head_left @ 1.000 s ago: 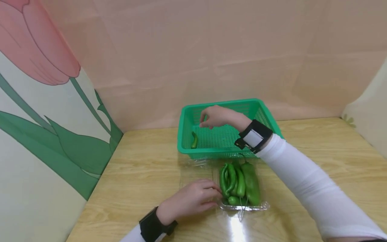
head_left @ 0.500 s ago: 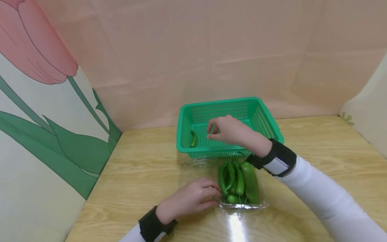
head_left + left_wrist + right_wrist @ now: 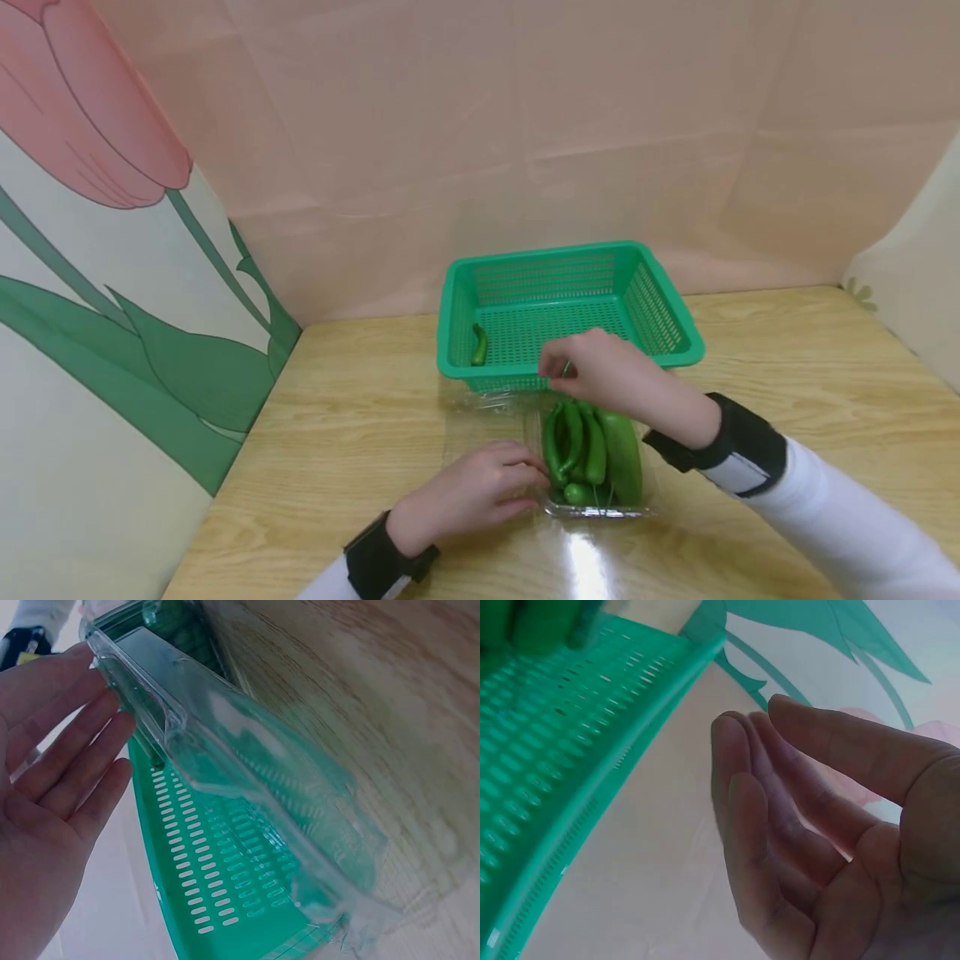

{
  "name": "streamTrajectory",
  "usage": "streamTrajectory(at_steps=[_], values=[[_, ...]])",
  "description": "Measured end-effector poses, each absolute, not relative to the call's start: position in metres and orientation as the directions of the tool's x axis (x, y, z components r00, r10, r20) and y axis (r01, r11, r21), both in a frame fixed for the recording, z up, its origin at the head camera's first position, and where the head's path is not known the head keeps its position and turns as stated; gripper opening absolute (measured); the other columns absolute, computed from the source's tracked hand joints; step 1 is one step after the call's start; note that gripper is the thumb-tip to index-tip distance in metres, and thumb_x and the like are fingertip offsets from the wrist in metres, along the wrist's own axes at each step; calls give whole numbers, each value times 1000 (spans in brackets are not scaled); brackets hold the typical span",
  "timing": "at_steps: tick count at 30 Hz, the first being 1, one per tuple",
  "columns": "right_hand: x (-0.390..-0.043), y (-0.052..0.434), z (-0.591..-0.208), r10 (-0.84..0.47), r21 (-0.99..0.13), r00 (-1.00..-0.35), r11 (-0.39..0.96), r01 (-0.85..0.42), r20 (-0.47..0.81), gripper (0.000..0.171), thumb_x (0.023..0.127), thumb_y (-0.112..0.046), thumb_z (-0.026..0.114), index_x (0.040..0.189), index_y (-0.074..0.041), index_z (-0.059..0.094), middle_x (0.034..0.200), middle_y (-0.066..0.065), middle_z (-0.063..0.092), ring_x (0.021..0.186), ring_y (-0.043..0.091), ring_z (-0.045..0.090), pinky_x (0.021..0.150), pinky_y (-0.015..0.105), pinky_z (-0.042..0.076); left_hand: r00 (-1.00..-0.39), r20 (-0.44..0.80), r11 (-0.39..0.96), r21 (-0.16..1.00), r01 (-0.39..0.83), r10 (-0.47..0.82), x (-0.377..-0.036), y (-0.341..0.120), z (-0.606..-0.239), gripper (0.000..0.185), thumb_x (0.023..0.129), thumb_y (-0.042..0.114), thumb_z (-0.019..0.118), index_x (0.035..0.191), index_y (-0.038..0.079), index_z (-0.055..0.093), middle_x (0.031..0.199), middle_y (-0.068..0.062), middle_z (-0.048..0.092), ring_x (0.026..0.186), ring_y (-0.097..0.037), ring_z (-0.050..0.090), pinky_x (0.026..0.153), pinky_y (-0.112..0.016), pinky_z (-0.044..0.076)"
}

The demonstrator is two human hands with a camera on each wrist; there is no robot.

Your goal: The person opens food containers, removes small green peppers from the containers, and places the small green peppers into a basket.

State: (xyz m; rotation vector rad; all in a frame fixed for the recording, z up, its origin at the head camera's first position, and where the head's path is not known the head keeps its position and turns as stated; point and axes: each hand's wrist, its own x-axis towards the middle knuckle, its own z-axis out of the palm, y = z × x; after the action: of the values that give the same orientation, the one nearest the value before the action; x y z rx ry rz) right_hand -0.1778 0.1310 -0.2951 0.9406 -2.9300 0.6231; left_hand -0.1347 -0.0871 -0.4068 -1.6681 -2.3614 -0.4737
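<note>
1 pepper (image 3: pixel 480 345) lies by the green basket's (image 3: pixel 678 354) left wall; the rest sit in the clear tray (image 3: pixel 643 507) near the table's front edge. Your right hand (image 3: pixel 600 373) hovers empty, fingers relaxed; your left hand (image 3: pixel 480 492) steadies the tray with straight fingers.

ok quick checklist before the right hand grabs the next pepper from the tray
1. Right hand empty: ok, the right wrist view shows loose fingers holding nothing.
2. Right hand over the peppers: ok, it hovers at the far end of the tray.
3. Tray steadied: ok, the left hand rests straight fingers against its left side.
4. Peppers left to take: ok, several lie in the tray.
5. Room in the basket: ok, only one pepper lies inside, at the left.
6. Which pepper is loose on top: cannot tell.
</note>
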Motion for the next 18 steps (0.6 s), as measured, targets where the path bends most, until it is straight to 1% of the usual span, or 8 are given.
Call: streamTrajectory(at_steps=[5,7,12,16,18], values=[[-175,138,-308,-629,-365,-759,675,-641,168,14,82,-6,71,85,-19,68,83,-5,69,78,9,65,64,25,55,-337,358,307,138,942,871,-135,-87,-408,22,84,22,71,105,14,69,109,5,65,107,-5,58,102,-12,40],[-176,141,-314,-664,-336,-715,637,-694,219,15,81,-4,71,85,-19,69,83,-6,69,79,9,65,65,25,56,-342,354,310,145,940,871,-135,-87,-408,22,84,22,71,105,14,69,110,5,65,107,-5,58,102,-12,40],[-176,150,-333,-727,-213,-598,559,-801,338,17,79,-5,74,88,-18,70,87,-7,68,80,8,65,66,22,56,-353,340,318,158,935,872,-135,-87,-407,22,86,23,70,105,15,69,111,5,65,108,-6,58,102,-13,40],[-175,158,-346,-789,-145,-500,482,-864,358,19,75,-4,77,89,-17,70,90,-7,66,82,8,64,67,22,56,-349,341,317,146,937,873,-135,-87,-407,21,86,23,69,106,14,69,111,4,65,108,-6,58,102,-13,40],[-174,162,-351,-809,-130,-467,452,-882,358,20,75,-4,77,88,-16,70,90,-7,65,84,9,63,69,22,57,-345,344,316,139,938,873,-135,-87,-407,22,86,23,69,106,14,69,111,4,65,108,-6,58,102,-13,40]])
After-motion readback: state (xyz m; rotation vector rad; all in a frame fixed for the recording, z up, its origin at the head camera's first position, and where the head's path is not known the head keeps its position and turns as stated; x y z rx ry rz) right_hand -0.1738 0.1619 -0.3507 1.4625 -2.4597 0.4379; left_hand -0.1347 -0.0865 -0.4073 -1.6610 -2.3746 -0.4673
